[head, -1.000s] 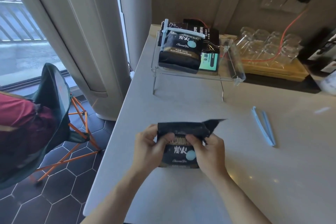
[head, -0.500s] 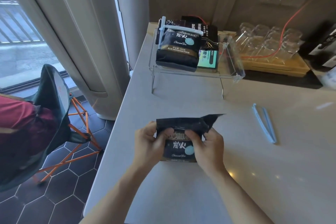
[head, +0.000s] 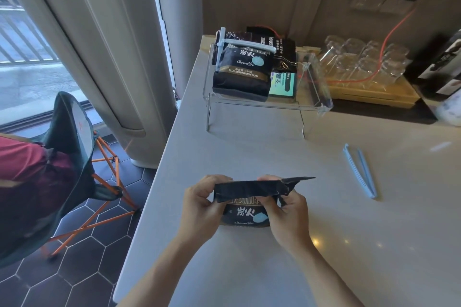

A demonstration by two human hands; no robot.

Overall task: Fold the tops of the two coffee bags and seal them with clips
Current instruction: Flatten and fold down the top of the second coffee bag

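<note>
A black coffee bag (head: 245, 214) stands on the pale counter in front of me. Its top flap (head: 249, 190) is bent over toward me, with one corner sticking out to the right. My left hand (head: 200, 207) pinches the flap's left end and my right hand (head: 287, 212) pinches its right end. A light blue clip (head: 359, 169) lies open on the counter to the right, apart from both hands. A second black coffee bag (head: 240, 71) lies on the clear acrylic shelf (head: 316, 97) at the back, with a white clip (head: 245, 45) across its folded top.
More dark packets (head: 282, 57) fill the shelf behind the sealed bag. Upturned glasses (head: 361, 62) sit on a wooden tray at the back right, crossed by an orange cable. The counter's left edge drops to a tiled floor with a folding chair (head: 72, 147).
Both hands have rolled the bag's top flap further over toward me, so it now covers more of the printed front. The bag and the blue clip stay in place.
</note>
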